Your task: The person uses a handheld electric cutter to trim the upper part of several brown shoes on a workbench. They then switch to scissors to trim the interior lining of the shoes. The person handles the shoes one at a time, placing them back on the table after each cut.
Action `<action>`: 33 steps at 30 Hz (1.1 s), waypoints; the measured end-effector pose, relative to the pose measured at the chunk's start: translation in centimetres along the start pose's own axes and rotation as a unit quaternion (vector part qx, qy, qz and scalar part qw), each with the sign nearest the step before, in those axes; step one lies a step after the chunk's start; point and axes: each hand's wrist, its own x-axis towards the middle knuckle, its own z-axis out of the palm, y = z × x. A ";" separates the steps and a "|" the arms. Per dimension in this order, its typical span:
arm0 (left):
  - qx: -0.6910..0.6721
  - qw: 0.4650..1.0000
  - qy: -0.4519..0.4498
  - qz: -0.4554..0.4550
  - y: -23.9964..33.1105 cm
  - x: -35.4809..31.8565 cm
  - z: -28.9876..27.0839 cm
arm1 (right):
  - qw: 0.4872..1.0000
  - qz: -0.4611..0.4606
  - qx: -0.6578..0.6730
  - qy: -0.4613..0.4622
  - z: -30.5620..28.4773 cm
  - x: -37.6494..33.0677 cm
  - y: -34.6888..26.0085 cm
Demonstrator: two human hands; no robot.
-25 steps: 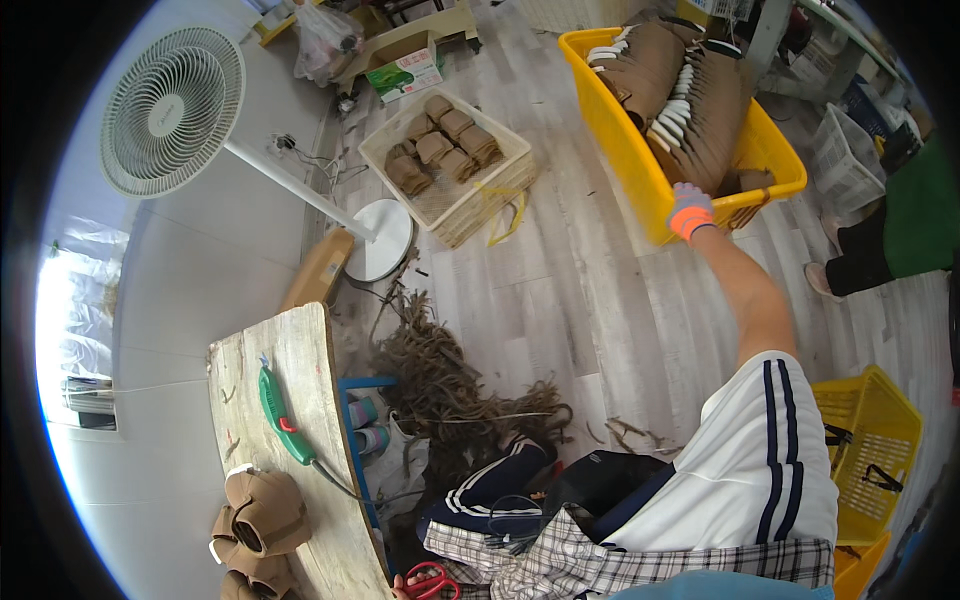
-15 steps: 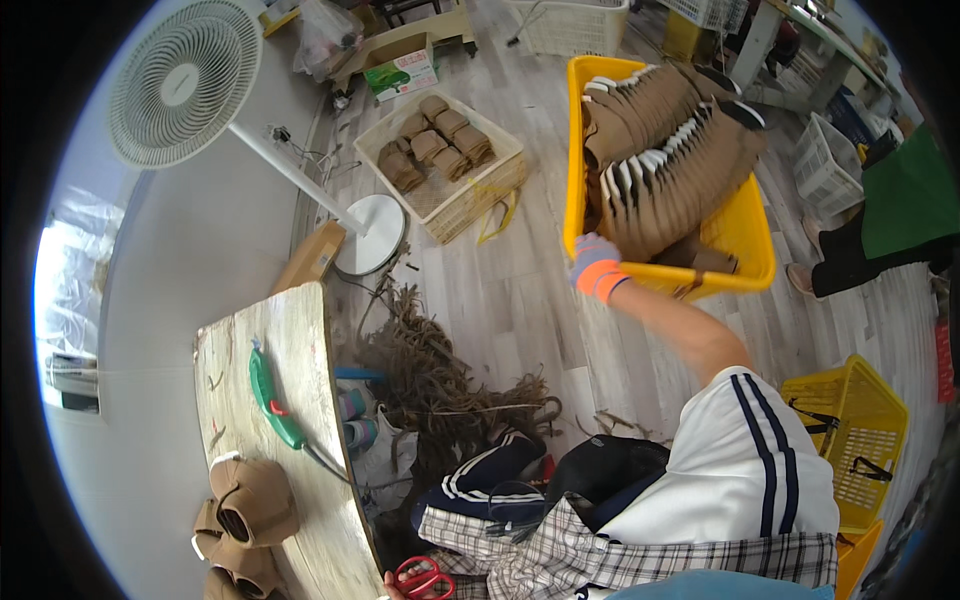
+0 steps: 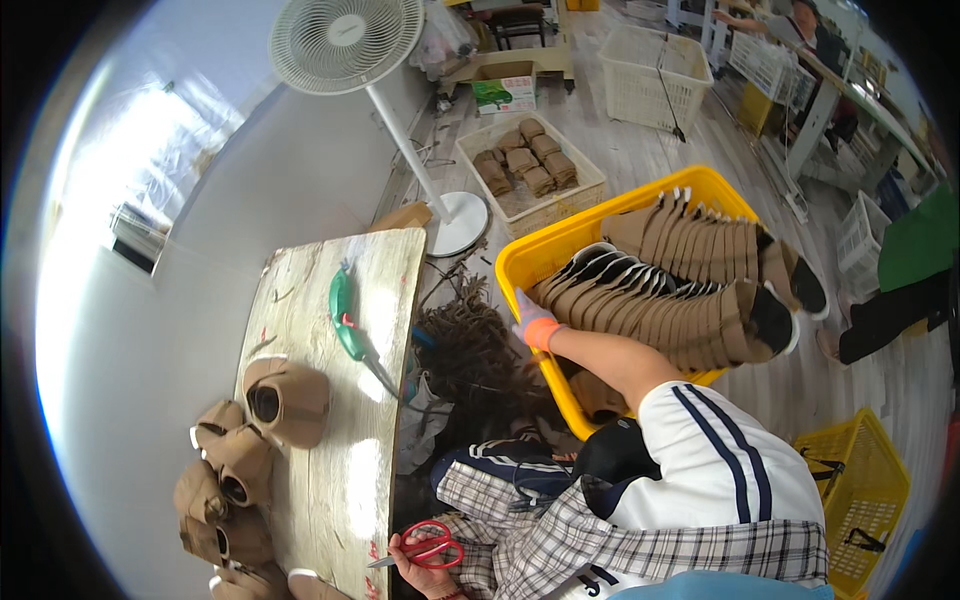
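Observation:
My right hand (image 3: pixel 533 325), in a pale purple glove with an orange cuff, grips the near left rim of a yellow plastic basket (image 3: pixel 512 262). Two long nested rows of brown shoe uppers (image 3: pixel 655 325) with white and black linings fill the basket. A few brown pieces (image 3: pixel 597 395) lie below them at the near end. Low in the picture, my left hand (image 3: pixel 420 574) is closed on red-handled scissors (image 3: pixel 430 546), blades pointing left over the table edge. Several brown shoe uppers (image 3: pixel 290 402) rest on the worn wooden table (image 3: pixel 335 480) to my left.
A green corded tool (image 3: pixel 345 315) lies on the table. Brown scraps (image 3: pixel 480 350) heap on the floor beside it. Beyond stand a white fan (image 3: pixel 400 130) and a cream crate (image 3: pixel 520 215) of brown bundles. Another yellow basket (image 3: pixel 860 500) is at the right. Co-workers (image 3: pixel 810 35) are at the far right.
The yellow basket has come nearer to me and turned, with my right hand still on its rim. My view has shifted too. The left hand and scissors show more fully above the lower edge.

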 end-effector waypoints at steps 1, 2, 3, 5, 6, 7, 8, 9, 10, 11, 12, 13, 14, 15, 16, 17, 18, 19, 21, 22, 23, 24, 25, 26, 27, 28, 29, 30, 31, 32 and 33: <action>-0.013 1.000 0.014 0.018 0.2 -0.4 -1.5 | 0.999 -0.011 0.015 -0.034 -1.0 -3.1 -1.6; -0.027 0.999 -0.003 0.025 0.3 -0.5 -3.3 | 0.994 0.015 0.004 -0.111 -1.7 -5.4 -2.7; -0.029 0.999 -0.022 0.029 0.3 -0.4 -3.4 | 0.982 0.055 -0.004 -0.182 -2.9 -8.1 -2.7; -0.057 0.998 -0.020 0.036 0.2 -0.6 -3.4 | 0.955 0.009 0.036 -0.295 -5.7 -13.3 -2.4; -0.070 0.997 -0.033 0.025 0.2 -0.5 -3.1 | 0.939 -0.022 0.032 -0.341 -6.3 -15.4 -1.3; -0.070 0.996 -0.051 0.023 0.2 -0.2 -3.4 | 0.926 -0.065 -0.027 -0.370 -6.0 -17.1 1.0; -0.068 0.996 -0.052 0.029 0.3 -0.3 -3.6 | 0.920 -0.103 -0.027 -0.378 -6.6 -19.2 2.6; -0.066 0.996 -0.053 0.035 0.4 -0.4 -3.7 | 0.911 -0.140 -0.026 -0.386 -7.6 -21.1 4.6; -0.063 0.996 -0.061 0.020 -0.1 -0.1 -3.1 | 0.906 -0.143 -0.086 -0.389 -8.5 -23.0 9.0; -0.063 0.996 -0.065 0.020 0.1 -0.3 -2.9 | 0.894 -0.161 -0.147 -0.391 -9.6 -23.9 10.5; -0.063 0.995 -0.070 0.019 0.2 -0.3 -2.9 | 0.892 -0.131 -0.209 -0.378 -11.1 -25.0 11.8; -0.066 0.995 -0.070 0.022 0.3 -0.4 -3.0 | 0.887 -0.104 -0.268 -0.363 -13.6 -26.2 10.7; -0.072 0.995 -0.069 0.025 0.4 -0.4 -3.3 | 0.894 -0.112 -0.284 -0.328 -14.6 -27.1 11.2; -0.078 0.994 -0.067 0.027 0.4 -0.4 -3.6 | 0.900 -0.120 -0.300 -0.294 -15.6 -28.0 12.0; -0.076 0.994 -0.074 0.026 0.3 -0.2 -3.8 | 0.905 -0.127 -0.313 -0.259 -15.8 -28.5 12.6; -0.076 0.994 -0.071 0.018 0.1 0.0 -4.0 | 0.899 -0.135 -0.326 -0.259 -15.5 -28.4 12.8; -0.072 0.995 -0.069 0.012 0.2 0.2 -3.9 | 0.894 -0.143 -0.336 -0.261 -14.6 -27.9 13.0; -0.069 0.995 -0.066 0.005 0.1 0.3 -3.8 | 0.888 -0.151 -0.346 -0.262 -14.0 -27.5 13.2; -0.065 0.995 -0.078 0.017 0.4 0.3 -3.6 | 0.893 -0.152 -0.321 -0.275 -14.7 -27.0 11.5; -0.070 0.994 -0.080 0.014 0.4 0.2 -3.4 | 0.892 -0.151 -0.321 -0.281 -14.9 -27.1 11.2; -0.075 0.994 -0.083 0.010 0.4 0.0 -3.1 | 0.890 -0.150 -0.321 -0.286 -14.9 -27.2 11.1; -0.072 0.994 -0.080 0.008 0.2 0.2 -3.0 | 0.897 -0.155 -0.316 -0.267 -14.7 -27.5 11.4; -0.068 0.995 -0.077 0.007 0.1 0.3 -3.1 | 0.899 -0.159 -0.313 -0.262 -14.9 -27.7 11.5; -0.066 0.995 -0.073 0.008 0.0 0.4 -3.0 | 0.901 -0.167 -0.309 -0.256 -15.2 -27.6 11.3; -0.069 0.995 -0.077 0.001 -0.1 0.4 -3.0 | 0.902 -0.175 -0.306 -0.251 -15.4 -27.6 11.1; -0.072 0.994 -0.080 -0.007 -0.2 0.4 -2.9 | 0.899 -0.168 -0.311 -0.258 -15.6 -27.6 10.9; -0.075 0.994 -0.084 -0.013 -0.2 0.4 -2.8 | 0.897 -0.161 -0.316 -0.263 -15.9 -27.6 10.5; -0.064 0.994 -0.090 -0.009 -0.4 0.4 -2.6 | 0.894 -0.155 -0.321 -0.270 -16.0 -27.6 10.3; -0.058 0.995 -0.080 -0.004 -0.6 0.3 -2.5 | 0.893 -0.165 -0.324 -0.267 -16.2 -27.4 10.4; -0.041 0.997 -0.067 -0.007 -0.5 0.3 -2.5 | 0.891 -0.178 -0.325 -0.262 -16.3 -27.1 10.6; -0.027 0.998 -0.055 -0.009 -0.6 0.5 -2.3 | 0.890 -0.191 -0.327 -0.254 -16.5 -26.9 11.0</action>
